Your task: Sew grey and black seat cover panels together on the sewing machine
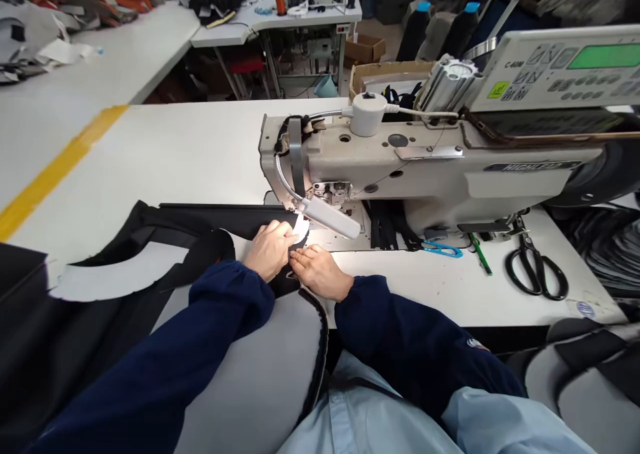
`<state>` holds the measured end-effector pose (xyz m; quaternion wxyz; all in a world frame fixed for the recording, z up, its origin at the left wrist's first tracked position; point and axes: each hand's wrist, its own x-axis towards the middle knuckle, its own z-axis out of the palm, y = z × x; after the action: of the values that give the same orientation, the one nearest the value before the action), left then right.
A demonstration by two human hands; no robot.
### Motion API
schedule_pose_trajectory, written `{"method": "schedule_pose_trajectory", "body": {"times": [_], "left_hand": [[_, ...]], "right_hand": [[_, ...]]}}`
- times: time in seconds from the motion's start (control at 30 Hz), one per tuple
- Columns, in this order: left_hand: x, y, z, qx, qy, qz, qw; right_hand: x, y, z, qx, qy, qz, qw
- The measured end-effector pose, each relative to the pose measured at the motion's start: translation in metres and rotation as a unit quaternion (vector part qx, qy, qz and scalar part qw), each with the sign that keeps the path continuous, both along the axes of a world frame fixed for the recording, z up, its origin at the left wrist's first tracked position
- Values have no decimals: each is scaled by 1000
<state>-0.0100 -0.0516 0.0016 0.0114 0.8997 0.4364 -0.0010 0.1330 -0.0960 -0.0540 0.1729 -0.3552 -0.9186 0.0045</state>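
Observation:
In the head view, my left hand (270, 250) is closed at the edge of a black and grey fabric piece (265, 364), its thumb and fingers beside a brightly lit white strip (301, 228). My right hand (321, 272) sits just to the right, its fingers pressed together on the dark edge of the same piece. Both hands are just in front of the needle area of a sewing machine (430, 174). A small lamp (331, 217) partly covers the needle area. The fabric spreads left over the table and down toward my lap.
Black scissors (536, 267), a green-handled tool (481, 254) and a blue thread snipper (443, 249) lie right of the hands. A control panel (565, 71) stands above the machine. Cut pieces (595, 374) are stacked at lower right. A yellow stripe (60, 167) crosses the white table (190, 151).

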Motion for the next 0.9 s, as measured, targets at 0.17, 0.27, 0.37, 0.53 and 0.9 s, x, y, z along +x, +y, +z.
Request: {"method": "schedule_pose_trajectory", "body": {"times": [0.17, 0.27, 0.37, 0.53, 0.9], "left_hand": [[-2, -5, 8, -8, 64, -35, 997], [2, -3, 9, -30, 79, -31, 996], [6, 3, 10, -53, 61, -20, 997], [14, 14, 13, -93, 28, 13, 995], [6, 16, 11, -121, -7, 14, 993]], "right_hand": [[3, -4, 4, 6, 4, -7, 1000], [3, -2, 5, -9, 15, -15, 1000], [3, 4, 2, -43, 29, -23, 998], [5, 15, -10, -65, 40, -61, 995], [28, 29, -6, -75, 137, -9, 988]]}}
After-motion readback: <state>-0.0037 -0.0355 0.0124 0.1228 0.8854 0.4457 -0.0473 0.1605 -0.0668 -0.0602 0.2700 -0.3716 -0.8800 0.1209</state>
